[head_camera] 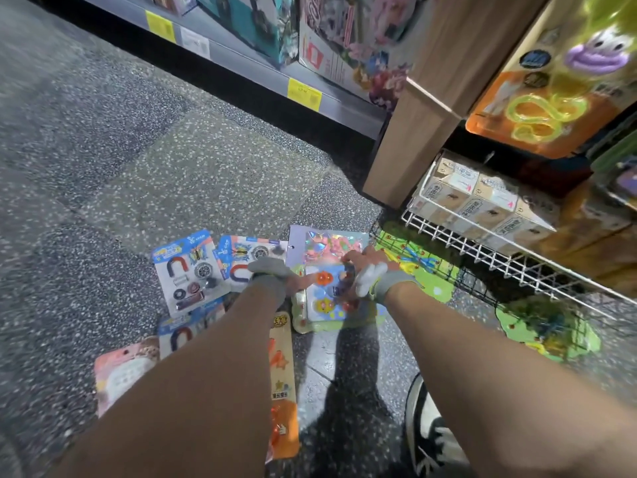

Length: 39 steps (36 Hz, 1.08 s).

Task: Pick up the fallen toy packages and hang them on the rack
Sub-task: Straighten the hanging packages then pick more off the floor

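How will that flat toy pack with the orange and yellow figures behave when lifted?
The blister pack looks like thin card under a clear bubble, so probably light and a little bendy. Its glossy front may be slippery. Lying flat, it should not roll.

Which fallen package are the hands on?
The green-rimmed pack with orange and yellow figures, between left hand and right hand. Magnet packs lie further left.
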Each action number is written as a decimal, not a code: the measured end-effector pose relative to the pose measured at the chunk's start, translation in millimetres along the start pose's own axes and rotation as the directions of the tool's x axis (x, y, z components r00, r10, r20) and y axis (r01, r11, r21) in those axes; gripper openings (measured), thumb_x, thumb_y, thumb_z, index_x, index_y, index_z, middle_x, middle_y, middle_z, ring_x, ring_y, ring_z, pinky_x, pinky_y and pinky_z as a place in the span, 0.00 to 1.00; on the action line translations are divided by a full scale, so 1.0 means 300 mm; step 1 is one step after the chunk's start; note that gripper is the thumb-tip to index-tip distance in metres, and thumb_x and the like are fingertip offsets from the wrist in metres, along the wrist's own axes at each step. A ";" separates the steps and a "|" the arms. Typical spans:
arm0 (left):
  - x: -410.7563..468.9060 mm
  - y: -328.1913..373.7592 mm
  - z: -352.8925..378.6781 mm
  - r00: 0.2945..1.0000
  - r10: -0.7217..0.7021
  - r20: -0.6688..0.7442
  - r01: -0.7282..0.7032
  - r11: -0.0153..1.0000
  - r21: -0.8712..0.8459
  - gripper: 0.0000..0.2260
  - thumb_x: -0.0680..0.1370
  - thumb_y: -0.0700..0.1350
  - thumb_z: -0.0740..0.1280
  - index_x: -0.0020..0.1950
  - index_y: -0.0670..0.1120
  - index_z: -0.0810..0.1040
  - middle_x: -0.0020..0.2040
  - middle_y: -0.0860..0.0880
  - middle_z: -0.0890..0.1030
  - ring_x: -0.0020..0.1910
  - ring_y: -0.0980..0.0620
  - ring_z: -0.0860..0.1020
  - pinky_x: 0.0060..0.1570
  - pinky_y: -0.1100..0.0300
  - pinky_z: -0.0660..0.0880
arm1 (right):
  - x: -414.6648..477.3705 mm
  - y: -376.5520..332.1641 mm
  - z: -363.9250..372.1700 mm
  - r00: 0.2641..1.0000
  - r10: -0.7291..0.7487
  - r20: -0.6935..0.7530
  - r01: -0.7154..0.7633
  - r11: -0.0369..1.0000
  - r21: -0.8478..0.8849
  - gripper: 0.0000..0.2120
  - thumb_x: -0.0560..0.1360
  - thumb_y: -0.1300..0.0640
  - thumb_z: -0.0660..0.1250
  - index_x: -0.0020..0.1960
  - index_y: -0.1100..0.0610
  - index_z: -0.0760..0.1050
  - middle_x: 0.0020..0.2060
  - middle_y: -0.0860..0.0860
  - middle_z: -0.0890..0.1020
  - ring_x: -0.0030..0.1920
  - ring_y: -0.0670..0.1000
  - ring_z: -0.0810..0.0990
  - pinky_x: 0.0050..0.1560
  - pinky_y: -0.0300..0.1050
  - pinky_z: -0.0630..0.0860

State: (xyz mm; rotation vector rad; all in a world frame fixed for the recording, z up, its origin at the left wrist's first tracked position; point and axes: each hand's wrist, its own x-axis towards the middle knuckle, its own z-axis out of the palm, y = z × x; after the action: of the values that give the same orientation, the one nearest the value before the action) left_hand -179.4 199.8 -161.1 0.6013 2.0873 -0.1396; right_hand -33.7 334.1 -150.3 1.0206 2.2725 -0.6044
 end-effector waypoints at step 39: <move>-0.140 -0.021 -0.174 0.982 0.161 -0.097 -0.098 0.001 -0.995 0.10 0.82 0.49 0.63 0.56 0.44 0.78 0.45 0.45 0.84 0.47 0.44 0.83 0.54 0.41 0.78 | -0.081 -0.047 -0.266 0.884 0.376 -0.279 0.061 0.497 0.865 0.08 0.72 0.52 0.73 0.45 0.47 0.73 0.45 0.52 0.83 0.43 0.56 0.85 0.43 0.58 0.83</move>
State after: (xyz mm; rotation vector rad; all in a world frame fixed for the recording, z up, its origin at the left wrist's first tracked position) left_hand -203.3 196.0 -98.2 -0.1810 1.4542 1.4175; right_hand -56.3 361.1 -73.2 2.0047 2.1304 -1.6853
